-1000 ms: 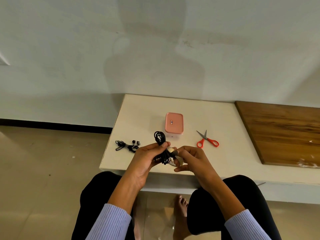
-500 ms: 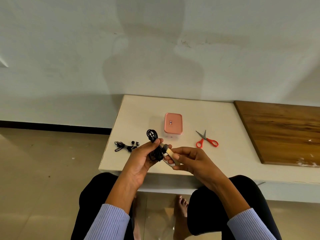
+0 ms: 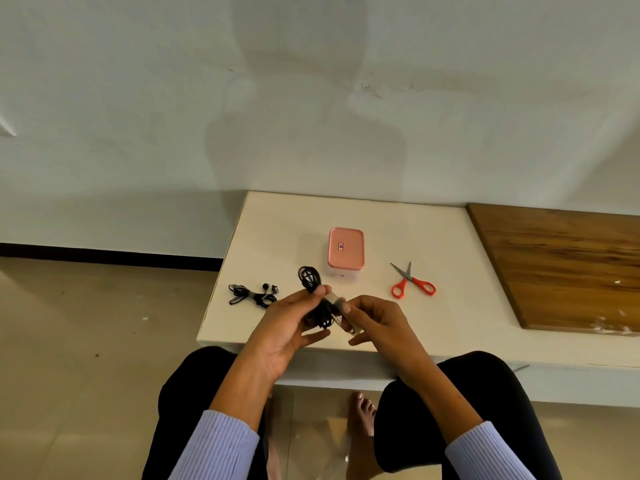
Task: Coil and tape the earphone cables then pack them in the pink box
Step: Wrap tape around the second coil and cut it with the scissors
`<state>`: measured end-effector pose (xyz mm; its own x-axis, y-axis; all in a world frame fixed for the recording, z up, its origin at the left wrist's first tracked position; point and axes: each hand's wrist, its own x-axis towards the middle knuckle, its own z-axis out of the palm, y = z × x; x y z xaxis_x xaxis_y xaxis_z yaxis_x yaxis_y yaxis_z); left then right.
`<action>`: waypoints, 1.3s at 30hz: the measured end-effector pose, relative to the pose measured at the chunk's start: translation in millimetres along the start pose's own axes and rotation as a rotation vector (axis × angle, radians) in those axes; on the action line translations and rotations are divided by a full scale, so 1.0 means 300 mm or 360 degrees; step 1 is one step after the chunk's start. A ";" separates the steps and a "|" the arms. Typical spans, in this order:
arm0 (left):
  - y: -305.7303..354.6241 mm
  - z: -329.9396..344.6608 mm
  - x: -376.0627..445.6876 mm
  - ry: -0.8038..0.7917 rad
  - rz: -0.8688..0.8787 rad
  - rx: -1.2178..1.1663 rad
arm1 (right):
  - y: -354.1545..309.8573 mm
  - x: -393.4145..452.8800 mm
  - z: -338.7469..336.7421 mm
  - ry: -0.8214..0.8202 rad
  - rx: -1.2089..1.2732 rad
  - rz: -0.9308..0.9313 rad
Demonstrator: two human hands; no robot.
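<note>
My left hand [image 3: 287,323] pinches a coiled black earphone cable [image 3: 310,277] over the near edge of the white table [image 3: 450,320]; its loop sticks up above my thumb. My right hand [image 3: 375,320] holds a strip of clear tape [image 3: 335,301] stretched against the coil's middle, with what looks like a tape roll under its fingers. A second black earphone set [image 3: 252,294], bundled, lies on the table to the left. The pink box [image 3: 346,247], lid closed, stands behind my hands.
Red-handled scissors [image 3: 414,284] lie to the right of the box. A brown wooden board [image 3: 561,265] covers the table's right part. A white wall rises right behind the table. My knees and bare feet are below the table edge.
My left hand turned the coil and lifted it slightly. My right hand shifted from cupping the coil to pulling the tape strip across its middle.
</note>
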<state>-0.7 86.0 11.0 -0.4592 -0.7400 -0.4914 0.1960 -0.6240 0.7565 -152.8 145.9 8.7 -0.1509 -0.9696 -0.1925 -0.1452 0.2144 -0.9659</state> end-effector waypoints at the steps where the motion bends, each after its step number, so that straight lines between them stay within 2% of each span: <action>1: -0.008 0.008 -0.004 0.0022 0.0027 0.0093 | 0.004 0.001 0.006 0.0020 -0.0041 -0.0011; 5: -0.018 0.018 -0.008 0.0155 0.0129 0.0053 | 0.002 0.002 0.016 -0.0026 0.0005 0.0005; 14: 0.006 0.017 -0.010 0.0020 -0.0001 -0.0318 | -0.027 -0.011 -0.038 -0.0345 0.0382 0.0125; 19: 0.009 0.010 -0.004 0.0018 -0.0039 -0.0423 | -0.038 -0.016 -0.045 -0.0483 0.0432 0.0108; 21: 0.007 0.008 -0.001 0.0028 -0.0023 -0.0415 | -0.043 -0.017 -0.039 -0.0434 0.0399 0.0112; 26: 0.000 0.011 0.003 0.0084 0.0081 -0.0328 | -0.028 -0.009 0.004 -0.0109 0.0114 0.0085; 34: 0.006 0.016 0.007 0.0104 0.0018 -0.0498 | -0.044 -0.012 -0.004 -0.0137 0.0245 0.0138; 39: 0.004 0.017 0.007 0.0100 0.0035 -0.0494 | -0.035 -0.011 0.005 -0.0052 0.0102 0.0166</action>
<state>-5.9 85.1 13.2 -0.3996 -0.7622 -0.5092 0.4647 -0.6473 0.6042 -149.3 146.7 19.1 -0.1298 -0.9461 -0.2968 -0.0673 0.3071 -0.9493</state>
